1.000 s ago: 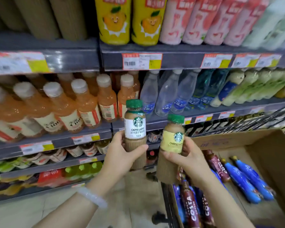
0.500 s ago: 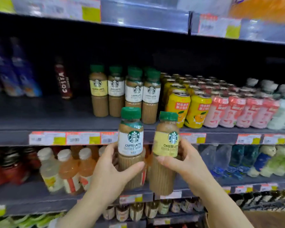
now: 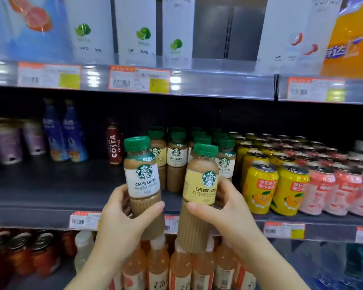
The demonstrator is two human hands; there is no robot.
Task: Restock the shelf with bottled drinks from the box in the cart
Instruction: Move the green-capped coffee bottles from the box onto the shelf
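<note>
We have raised the caffe latte bottle [image 3: 143,181] in our left hand [image 3: 122,225] and the cheese latte bottle [image 3: 199,197] in our right hand [image 3: 224,216], fingers grasping each, from the cart up to the shelf [image 3: 50,191], ready to place.

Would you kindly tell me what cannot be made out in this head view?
- Price tags: print blurred, unreadable.
- Rear coffee bottles: count hidden by front rows and the held Cheese Latte bottle.
- Caffe Latte bottle: base covered by the left hand.
- Right hand: fingers hidden behind its bottle.
- Top-shelf cartons: cut by the upper edge.
</note>
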